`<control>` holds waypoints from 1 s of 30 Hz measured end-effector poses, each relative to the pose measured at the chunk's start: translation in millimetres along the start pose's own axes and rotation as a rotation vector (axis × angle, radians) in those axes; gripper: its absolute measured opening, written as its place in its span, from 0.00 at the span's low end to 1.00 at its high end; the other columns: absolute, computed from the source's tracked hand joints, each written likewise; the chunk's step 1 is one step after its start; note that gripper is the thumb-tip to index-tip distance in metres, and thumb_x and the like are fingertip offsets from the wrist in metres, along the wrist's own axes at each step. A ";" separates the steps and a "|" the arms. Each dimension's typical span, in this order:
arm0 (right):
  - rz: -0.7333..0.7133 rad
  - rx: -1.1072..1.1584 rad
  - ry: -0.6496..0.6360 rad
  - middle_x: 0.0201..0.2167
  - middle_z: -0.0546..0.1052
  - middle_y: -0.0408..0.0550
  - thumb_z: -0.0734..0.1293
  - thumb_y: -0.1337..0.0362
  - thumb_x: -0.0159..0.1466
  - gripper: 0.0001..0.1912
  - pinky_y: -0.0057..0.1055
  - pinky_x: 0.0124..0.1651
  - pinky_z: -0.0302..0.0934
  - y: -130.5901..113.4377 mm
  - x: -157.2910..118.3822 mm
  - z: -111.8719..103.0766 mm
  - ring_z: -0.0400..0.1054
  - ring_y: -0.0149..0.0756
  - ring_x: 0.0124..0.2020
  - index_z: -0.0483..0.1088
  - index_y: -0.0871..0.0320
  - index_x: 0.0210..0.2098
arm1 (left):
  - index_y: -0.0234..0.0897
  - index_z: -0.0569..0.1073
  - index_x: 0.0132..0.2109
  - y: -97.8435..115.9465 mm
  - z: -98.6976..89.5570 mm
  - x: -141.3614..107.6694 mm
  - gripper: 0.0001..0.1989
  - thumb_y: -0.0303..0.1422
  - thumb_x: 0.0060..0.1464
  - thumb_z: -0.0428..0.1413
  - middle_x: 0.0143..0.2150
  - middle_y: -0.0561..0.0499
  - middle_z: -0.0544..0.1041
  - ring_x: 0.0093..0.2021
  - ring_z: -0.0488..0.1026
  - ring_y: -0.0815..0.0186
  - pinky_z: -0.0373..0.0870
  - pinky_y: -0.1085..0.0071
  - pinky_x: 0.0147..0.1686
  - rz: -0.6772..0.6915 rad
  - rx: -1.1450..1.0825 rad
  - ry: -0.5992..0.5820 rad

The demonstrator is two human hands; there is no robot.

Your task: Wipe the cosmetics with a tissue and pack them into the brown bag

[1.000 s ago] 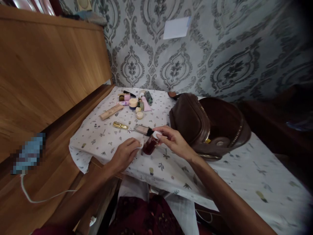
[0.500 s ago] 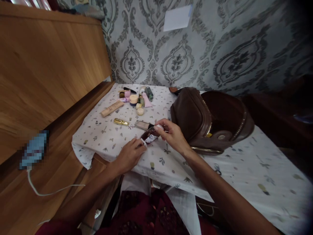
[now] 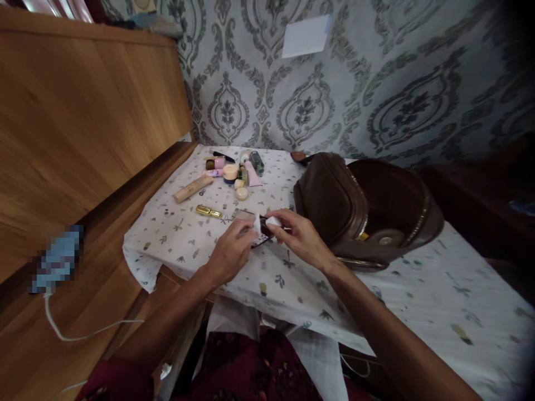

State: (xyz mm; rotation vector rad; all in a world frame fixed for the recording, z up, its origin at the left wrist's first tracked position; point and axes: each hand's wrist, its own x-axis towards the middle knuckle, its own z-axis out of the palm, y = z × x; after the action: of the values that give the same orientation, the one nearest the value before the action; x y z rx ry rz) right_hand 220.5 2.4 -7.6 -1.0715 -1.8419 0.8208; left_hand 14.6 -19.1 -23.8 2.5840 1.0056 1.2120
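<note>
My left hand (image 3: pixel 234 248) pinches a small white piece (image 3: pixel 257 224) that looks like tissue or a wipe. My right hand (image 3: pixel 298 234) holds a white cap-like item (image 3: pixel 273 221) between thumb and fingers, just right of the white piece. Under both hands lies a dark red item with a patterned label (image 3: pixel 261 239), partly hidden by my fingers. A flat clear case (image 3: pixel 242 215) is behind my left fingers. Left of it rests a gold tube (image 3: pixel 209 211). Farther back are a beige tube (image 3: pixel 193 189), a small cream jar (image 3: pixel 241 193) and a larger jar (image 3: pixel 230 173).
A brown leather bag (image 3: pixel 330 206) stands open on the right of the patterned tablecloth (image 3: pixel 167 239). Several cosmetics, including a pink tube (image 3: pixel 252 174) and a green bottle (image 3: pixel 256 162), cluster at the back left. A wooden cabinet (image 3: pixel 92 94) borders the left side.
My left hand has moved up and right with the white piece, from the label's lower end to beside the white cap. The camera view has shifted slightly.
</note>
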 end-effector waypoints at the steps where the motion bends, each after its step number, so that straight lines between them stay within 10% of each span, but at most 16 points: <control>1: 0.022 0.022 -0.007 0.38 0.73 0.51 0.65 0.54 0.64 0.15 0.29 0.27 0.64 1.2 -0.4 -0.4 0.68 0.37 0.33 0.73 0.58 0.44 | 0.37 0.72 0.45 -5.5 0.7 -5.0 0.11 0.22 0.62 0.47 0.48 0.44 0.71 0.50 0.70 0.61 0.70 0.66 0.49 -0.039 -0.028 -0.010; 9: 0.036 0.070 -0.015 0.38 0.74 0.51 0.65 0.53 0.65 0.16 0.29 0.28 0.64 2.2 -2.8 0.5 0.68 0.37 0.34 0.71 0.58 0.43 | 0.38 0.69 0.42 -21.6 -8.0 -13.8 0.05 0.27 0.61 0.49 0.39 0.49 0.77 0.41 0.74 0.62 0.69 0.68 0.44 -0.322 -0.201 -0.037; 15: -0.042 -0.135 -0.003 0.37 0.74 0.51 0.64 0.55 0.67 0.13 0.31 0.33 0.64 -10.3 -4.5 2.0 0.68 0.38 0.35 0.73 0.57 0.43 | 0.37 0.69 0.47 -6.3 -1.0 4.6 0.09 0.26 0.63 0.47 0.50 0.44 0.76 0.54 0.73 0.60 0.68 0.65 0.52 -0.159 -0.194 0.033; 23: 0.005 -0.037 -0.005 0.38 0.73 0.51 0.66 0.54 0.65 0.15 0.32 0.31 0.66 -5.1 -2.7 1.0 0.68 0.36 0.32 0.75 0.56 0.46 | 0.38 0.70 0.44 -23.0 -6.4 -11.6 0.07 0.25 0.62 0.49 0.41 0.49 0.78 0.42 0.75 0.63 0.71 0.68 0.44 -0.260 -0.118 -0.002; 30: 0.018 -0.015 -0.068 0.38 0.72 0.51 0.66 0.55 0.64 0.16 0.33 0.30 0.68 -11.8 5.4 -0.9 0.69 0.36 0.30 0.74 0.58 0.45 | 0.37 0.70 0.45 -0.1 0.1 -4.9 0.10 0.22 0.63 0.47 0.52 0.43 0.75 0.54 0.70 0.61 0.69 0.61 0.54 0.020 0.019 0.046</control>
State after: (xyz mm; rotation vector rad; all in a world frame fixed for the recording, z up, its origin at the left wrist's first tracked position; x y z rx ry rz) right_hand 215.5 2.4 4.3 -1.0833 -1.9003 0.8646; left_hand 12.4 -22.0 -27.1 2.5976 1.0066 1.2788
